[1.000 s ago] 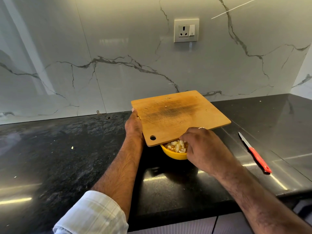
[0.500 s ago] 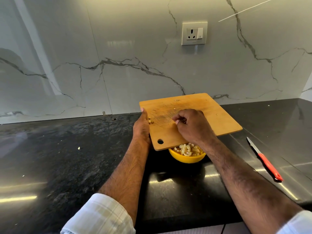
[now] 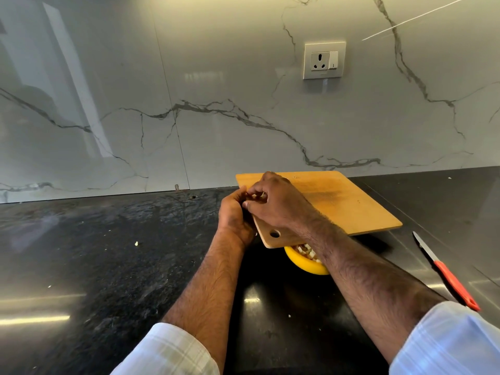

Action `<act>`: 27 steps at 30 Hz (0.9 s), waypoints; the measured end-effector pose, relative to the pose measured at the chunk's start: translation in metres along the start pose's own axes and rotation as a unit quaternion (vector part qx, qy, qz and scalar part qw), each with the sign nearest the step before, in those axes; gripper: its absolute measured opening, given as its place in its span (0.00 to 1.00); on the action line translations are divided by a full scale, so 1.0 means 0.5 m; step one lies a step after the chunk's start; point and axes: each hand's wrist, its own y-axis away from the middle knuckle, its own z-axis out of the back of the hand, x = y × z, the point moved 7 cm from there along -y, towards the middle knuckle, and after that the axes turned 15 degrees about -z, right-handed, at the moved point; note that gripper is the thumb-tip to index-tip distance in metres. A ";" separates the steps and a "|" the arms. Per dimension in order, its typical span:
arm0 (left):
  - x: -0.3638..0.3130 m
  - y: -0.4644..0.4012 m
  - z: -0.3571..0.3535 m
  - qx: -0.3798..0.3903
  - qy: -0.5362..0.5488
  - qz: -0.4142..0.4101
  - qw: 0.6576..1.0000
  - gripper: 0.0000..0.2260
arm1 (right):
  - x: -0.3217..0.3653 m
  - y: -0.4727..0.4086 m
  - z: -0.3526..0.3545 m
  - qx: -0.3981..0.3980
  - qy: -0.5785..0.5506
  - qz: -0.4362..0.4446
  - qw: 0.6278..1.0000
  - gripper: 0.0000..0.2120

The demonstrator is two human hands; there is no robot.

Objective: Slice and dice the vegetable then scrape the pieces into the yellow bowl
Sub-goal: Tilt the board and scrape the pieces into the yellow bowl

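Wooden board (image 3: 338, 209) tilted over yellow bowl (image 3: 304, 263), left hand (image 3: 234, 215) fingers gripping its edge, right hand (image 3: 273, 204) fingers pinching pieces (image 3: 261, 195)

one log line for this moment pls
stage: clearing last pieces | left hand: grips cutting board edge, tilted over yellow bowl | right hand: pinching bits on board | knife: on counter, untouched
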 end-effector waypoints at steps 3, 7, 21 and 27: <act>0.011 -0.002 0.005 -0.006 -0.003 0.012 1.000 0.19 | -0.006 -0.005 0.005 -0.012 -0.011 -0.001 1.000 0.09; 0.015 -0.003 0.009 -0.015 -0.016 0.020 1.000 0.22 | -0.027 0.001 0.015 -0.008 -0.009 0.001 1.000 0.05; -0.005 -0.001 0.029 -0.110 -0.101 -0.022 0.989 0.14 | -0.107 0.079 0.104 0.185 0.073 -0.080 0.977 0.03; -0.016 -0.004 0.030 -0.138 -0.118 -0.053 0.982 0.10 | -0.124 0.116 0.120 0.203 0.082 -0.086 0.972 0.03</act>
